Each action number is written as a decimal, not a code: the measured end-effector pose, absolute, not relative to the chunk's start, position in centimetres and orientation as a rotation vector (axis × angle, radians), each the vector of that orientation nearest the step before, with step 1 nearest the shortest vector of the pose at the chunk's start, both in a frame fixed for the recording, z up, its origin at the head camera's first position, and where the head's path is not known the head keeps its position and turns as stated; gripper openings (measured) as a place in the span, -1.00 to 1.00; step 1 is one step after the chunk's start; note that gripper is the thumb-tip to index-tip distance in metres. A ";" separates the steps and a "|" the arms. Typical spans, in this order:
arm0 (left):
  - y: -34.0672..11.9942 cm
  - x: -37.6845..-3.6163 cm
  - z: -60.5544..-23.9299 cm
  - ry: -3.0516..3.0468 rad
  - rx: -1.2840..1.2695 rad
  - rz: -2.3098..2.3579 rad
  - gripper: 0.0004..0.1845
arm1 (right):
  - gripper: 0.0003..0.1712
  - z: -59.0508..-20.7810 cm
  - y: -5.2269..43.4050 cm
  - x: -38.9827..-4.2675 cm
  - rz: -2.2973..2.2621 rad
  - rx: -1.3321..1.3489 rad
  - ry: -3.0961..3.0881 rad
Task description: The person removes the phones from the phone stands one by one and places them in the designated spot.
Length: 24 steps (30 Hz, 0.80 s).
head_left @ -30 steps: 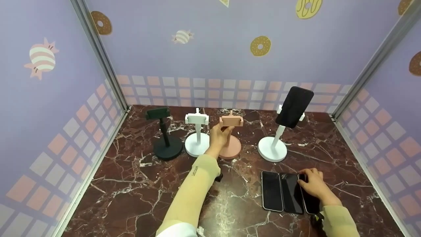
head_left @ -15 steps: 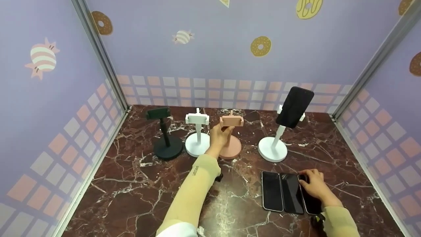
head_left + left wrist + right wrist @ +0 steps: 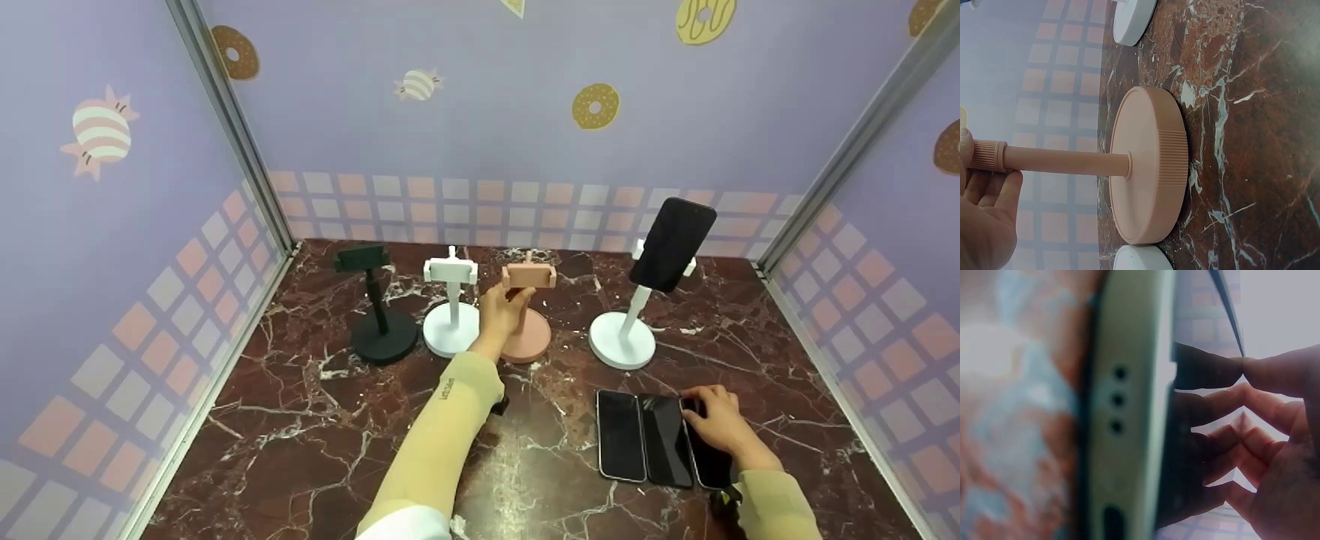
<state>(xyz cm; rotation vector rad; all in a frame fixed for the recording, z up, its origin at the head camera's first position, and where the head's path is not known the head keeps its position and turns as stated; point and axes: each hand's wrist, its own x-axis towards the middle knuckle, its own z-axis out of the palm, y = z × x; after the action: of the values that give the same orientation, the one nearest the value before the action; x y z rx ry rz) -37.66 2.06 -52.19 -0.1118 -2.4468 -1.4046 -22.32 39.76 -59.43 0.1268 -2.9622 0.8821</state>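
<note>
Pink stand [image 3: 526,315]: centre frame, stem gripped by left hand [image 3: 501,313].
Rightmost phone [image 3: 709,457]: lower right, right hand [image 3: 714,421] fingertips touching, uncurled.

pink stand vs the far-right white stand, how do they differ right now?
Colour: the pink stand is pink all over; the white stand is white. Load: the pink stand's clamp is empty, while the white stand holds a black phone, tilted. Contact: the left hand grips the pink stand's pole; no hand touches the white stand. Both stand upright on round bases on the marble table.
</note>
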 end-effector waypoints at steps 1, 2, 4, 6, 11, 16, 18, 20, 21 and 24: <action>2.1 -37.6 -52.1 -2.455 -0.101 -1.412 -0.58 | -0.65 -59.3 39.8 -22.3 0.881 0.125 -2.970; 2.1 -37.6 -52.1 -2.464 -0.089 -1.419 -0.58 | -0.65 -59.2 39.7 -22.3 0.879 0.123 -2.978; 2.1 -37.6 -52.1 -2.478 -0.082 -1.416 -0.57 | -0.66 -59.0 39.7 -22.4 0.872 0.119 -2.990; 2.1 -37.5 -52.2 -2.487 -0.094 -1.391 -0.57 | -0.66 -59.0 39.8 -22.4 0.859 0.119 -2.998; 2.1 -37.3 -52.8 -2.464 -0.151 -1.344 -0.62 | -0.67 -58.8 39.9 -22.6 0.847 0.126 -3.000; 2.0 -36.7 -53.5 -2.397 -0.103 -1.433 -0.65 | -0.64 -58.6 39.9 -22.8 0.835 0.141 -2.997; 2.0 -36.3 -53.6 -2.422 -0.033 -1.429 -0.68 | -0.60 -58.4 39.9 -22.9 0.833 0.139 -2.982; 2.1 -35.9 -53.5 -2.508 0.036 -1.370 -0.72 | -0.57 -58.2 39.9 -23.1 0.830 0.121 -2.966; 2.2 -35.6 -53.4 -2.572 0.059 -1.337 -0.73 | -0.55 -58.0 39.9 -23.2 0.830 0.108 -2.957; 2.7 -35.1 -52.9 -2.804 0.032 -1.209 -0.75 | -0.50 -57.3 39.7 -23.7 0.854 0.054 -2.933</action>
<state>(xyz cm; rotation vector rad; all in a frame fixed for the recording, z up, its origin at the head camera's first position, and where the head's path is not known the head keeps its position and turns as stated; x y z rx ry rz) -35.13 2.70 -52.85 0.0325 -2.8037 -1.2093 -23.66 39.72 -57.30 0.0537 -2.9326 0.8543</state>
